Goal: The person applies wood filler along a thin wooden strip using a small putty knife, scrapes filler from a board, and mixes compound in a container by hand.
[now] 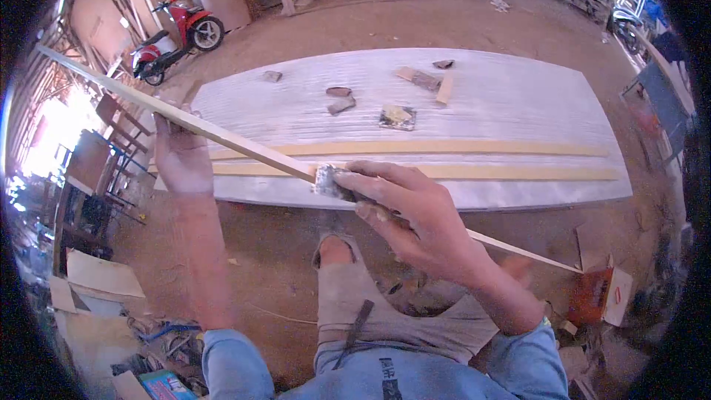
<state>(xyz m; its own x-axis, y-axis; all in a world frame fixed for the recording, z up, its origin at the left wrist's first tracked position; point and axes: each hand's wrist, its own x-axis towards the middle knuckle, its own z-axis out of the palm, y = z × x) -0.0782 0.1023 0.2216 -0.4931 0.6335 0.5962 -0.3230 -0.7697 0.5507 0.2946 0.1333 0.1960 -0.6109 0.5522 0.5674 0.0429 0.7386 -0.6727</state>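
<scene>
A long, pale wooden strip point(248, 147) runs slantwise from the upper left, passes under my right hand and comes out at the lower right. My left hand point(184, 152), slightly blurred, grips the strip from below near its upper part. Between the fingers and thumb of my right hand point(411, 211) is a small flat, silvery, speckled piece point(328, 181), which lies against the strip. Its exact kind cannot be made out. My right palm hides part of the strip.
Beyond my hands is a white-covered table point(533, 104) with two yellowish wooden strips point(518, 150), several small blocks, and a square plate point(398, 118) bearing a yellowish lump. A red scooter point(178, 33) stands at the back left; a reddish box point(590, 296) lies low right.
</scene>
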